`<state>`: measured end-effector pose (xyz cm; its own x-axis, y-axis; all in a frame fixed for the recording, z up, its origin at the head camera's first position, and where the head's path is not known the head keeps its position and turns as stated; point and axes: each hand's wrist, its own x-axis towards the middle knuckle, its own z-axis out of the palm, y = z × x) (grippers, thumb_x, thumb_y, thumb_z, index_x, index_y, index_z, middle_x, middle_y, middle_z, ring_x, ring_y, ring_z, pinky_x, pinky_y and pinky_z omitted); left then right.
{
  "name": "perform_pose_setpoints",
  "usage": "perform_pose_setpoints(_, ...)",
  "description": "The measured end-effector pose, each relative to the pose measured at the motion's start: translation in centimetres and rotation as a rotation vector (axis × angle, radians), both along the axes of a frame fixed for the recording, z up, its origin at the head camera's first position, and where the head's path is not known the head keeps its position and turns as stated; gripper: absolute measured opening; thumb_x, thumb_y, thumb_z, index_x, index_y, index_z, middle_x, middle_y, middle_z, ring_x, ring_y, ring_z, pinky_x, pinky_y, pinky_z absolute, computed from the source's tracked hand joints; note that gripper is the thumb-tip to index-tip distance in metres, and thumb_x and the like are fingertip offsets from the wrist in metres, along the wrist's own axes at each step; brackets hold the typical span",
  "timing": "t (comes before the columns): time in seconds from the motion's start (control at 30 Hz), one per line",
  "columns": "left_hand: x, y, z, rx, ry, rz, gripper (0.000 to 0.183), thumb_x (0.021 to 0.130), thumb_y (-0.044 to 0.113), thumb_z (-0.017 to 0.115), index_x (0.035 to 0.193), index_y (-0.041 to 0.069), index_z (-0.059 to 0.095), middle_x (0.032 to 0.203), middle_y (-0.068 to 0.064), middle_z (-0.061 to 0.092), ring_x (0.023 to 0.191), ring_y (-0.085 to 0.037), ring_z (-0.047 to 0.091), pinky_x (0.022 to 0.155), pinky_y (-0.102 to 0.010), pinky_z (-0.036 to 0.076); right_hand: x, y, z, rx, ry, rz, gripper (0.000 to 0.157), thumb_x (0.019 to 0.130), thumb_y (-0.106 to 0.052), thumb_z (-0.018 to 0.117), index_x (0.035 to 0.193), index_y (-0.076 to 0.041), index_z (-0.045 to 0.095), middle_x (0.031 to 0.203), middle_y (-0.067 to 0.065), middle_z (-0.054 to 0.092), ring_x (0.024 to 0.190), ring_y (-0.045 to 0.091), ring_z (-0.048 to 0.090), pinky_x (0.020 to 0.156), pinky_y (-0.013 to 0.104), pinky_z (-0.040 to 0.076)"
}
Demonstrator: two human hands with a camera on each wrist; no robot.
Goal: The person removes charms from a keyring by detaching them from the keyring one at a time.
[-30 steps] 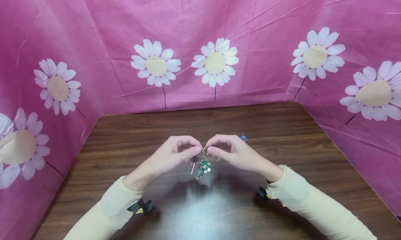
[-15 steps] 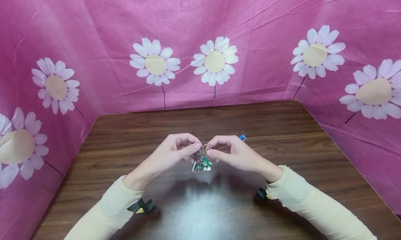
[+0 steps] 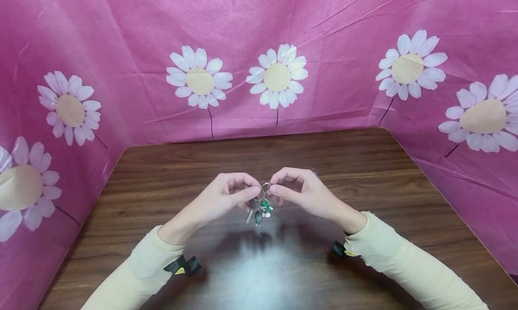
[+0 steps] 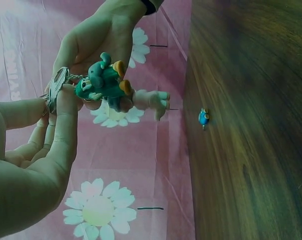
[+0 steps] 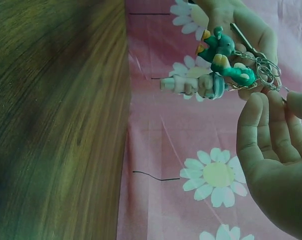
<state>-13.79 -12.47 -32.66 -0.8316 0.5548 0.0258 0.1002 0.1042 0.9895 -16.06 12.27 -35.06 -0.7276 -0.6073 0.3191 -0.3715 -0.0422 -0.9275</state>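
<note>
Near the middle of the head view, my left hand [image 3: 226, 197] and right hand [image 3: 307, 195] face each other above the table. Thumb and forefinger of each pinch a metal key ring [image 3: 265, 185] between them. A key [image 3: 249, 216] and small figurine charms hang below. In the right wrist view, one charm is a green elephant-like figurine [image 5: 221, 46], another a green one with a yellowish part [image 5: 238, 74], the third pale with a darker top [image 5: 191, 85]. Several rings [image 5: 267, 72] overlap, so which ring each hand pinches is hard to tell.
A small blue charm [image 4: 204, 116] lies on the brown wooden table [image 3: 182, 161], mostly hidden behind my right hand in the head view. A pink cloth [image 3: 234, 22] printed with white flowers stands around the back and sides.
My right hand rises slightly and turns, bringing the ring up with it. The hanging charms swing and shift. The blue charm becomes mostly covered in the head view.
</note>
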Motion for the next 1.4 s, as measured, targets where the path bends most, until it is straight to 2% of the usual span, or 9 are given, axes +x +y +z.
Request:
perform_pose_setpoints(0.1,0.0,0.0,0.0,-0.002,0.005,0.005,0.018,0.101,0.013,0.063,0.111,-0.002,0.068,0.096,-0.012,0.072,0.083,-0.021,0.071,0.074,-0.043,0.062,0.0,0.0,0.0,-0.012,0.003,0.001,0.01,0.098,0.001,0.063,0.108,0.001,0.065,0.089,0.023,0.068,0.072,0.026,0.065,0.067,0.037,0.06)
perform_pose_setpoints(0.3,0.1,0.2,0.1,-0.002,0.009,0.014,0.019,0.101,0.015,0.064,0.11,-0.001,0.069,0.094,-0.012,0.073,0.081,-0.021,0.07,0.074,-0.048,0.062,0.2,-0.1,0.1,-0.011,-0.011,-0.023,0.012,0.096,0.002,0.067,0.107,-0.002,0.066,0.092,0.025,0.067,0.071,0.024,0.065,0.064,0.036,0.06)
perform_pose_setpoints(0.47,0.4,0.5,0.2,0.01,0.032,0.033,0.018,0.101,0.015,0.064,0.109,-0.001,0.069,0.091,-0.012,0.072,0.08,-0.021,0.07,0.073,-0.043,0.062,0.3,-0.1,0.2,0.004,-0.024,-0.035,0.015,0.093,0.001,0.07,0.108,-0.002,0.066,0.095,0.02,0.069,0.073,0.022,0.066,0.064,0.038,0.061)
perform_pose_setpoints(0.63,0.7,0.9,0.5,0.004,0.046,0.047,0.017,0.101,0.015,0.064,0.108,0.001,0.07,0.091,-0.011,0.073,0.08,-0.021,0.07,0.072,-0.041,0.062,0.2,0.1,0.0,0.07,-0.052,0.016,0.015,0.095,-0.003,0.069,0.11,-0.006,0.069,0.099,0.015,0.07,0.081,0.023,0.067,0.068,0.039,0.061)
perform_pose_setpoints(0.8,0.7,0.9,0.5,-0.003,0.047,0.051,0.016,0.101,0.014,0.064,0.108,0.002,0.07,0.092,-0.01,0.073,0.08,-0.022,0.071,0.072,-0.042,0.062,0.1,0.3,-0.2,0.119,-0.042,0.071,0.011,0.098,-0.004,0.067,0.107,-0.008,0.072,0.097,0.009,0.072,0.081,0.034,0.067,0.069,0.044,0.062)
perform_pose_setpoints(0.97,0.8,0.8,0.5,-0.003,0.042,0.049,0.016,0.101,0.013,0.064,0.109,0.002,0.071,0.092,-0.01,0.073,0.08,-0.022,0.07,0.071,-0.042,0.062,0.2,0.7,0.2,0.061,-0.111,0.049,0.011,0.098,-0.004,0.067,0.108,-0.002,0.071,0.095,0.019,0.071,0.076,0.035,0.067,0.07,0.046,0.062)
perform_pose_setpoints(1.13,0.9,0.8,0.8,0.018,0.044,0.028,0.016,0.101,0.012,0.064,0.111,0.002,0.07,0.092,-0.012,0.073,0.079,-0.022,0.069,0.07,-0.044,0.062,0.4,0.9,0.5,-0.035,-0.17,0.052,0.014,0.097,-0.002,0.067,0.109,0.004,0.067,0.092,0.021,0.07,0.074,0.024,0.067,0.071,0.045,0.063)
perform_pose_setpoints(1.3,0.9,0.9,0.8,0.034,0.024,-0.003,0.017,0.102,0.013,0.063,0.113,0.001,0.068,0.095,-0.013,0.073,0.08,-0.023,0.071,0.069,-0.038,0.062,0.4,1.0,0.5,-0.066,-0.157,0.067,0.012,0.098,-0.001,0.065,0.109,0.004,0.066,0.092,0.027,0.068,0.073,0.024,0.066,0.069,0.042,0.063)
perform_pose_setpoints(1.4,0.9,0.9,0.8,0.021,0.011,-0.02,0.018,0.102,0.015,0.063,0.114,0.002,0.067,0.096,-0.013,0.074,0.082,-0.023,0.071,0.069,-0.034,0.061,0.5,1.0,0.5,-0.076,-0.157,0.073,0.012,0.098,-0.001,0.065,0.108,0.005,0.065,0.092,0.025,0.069,0.074,0.026,0.066,0.068,0.041,0.062)
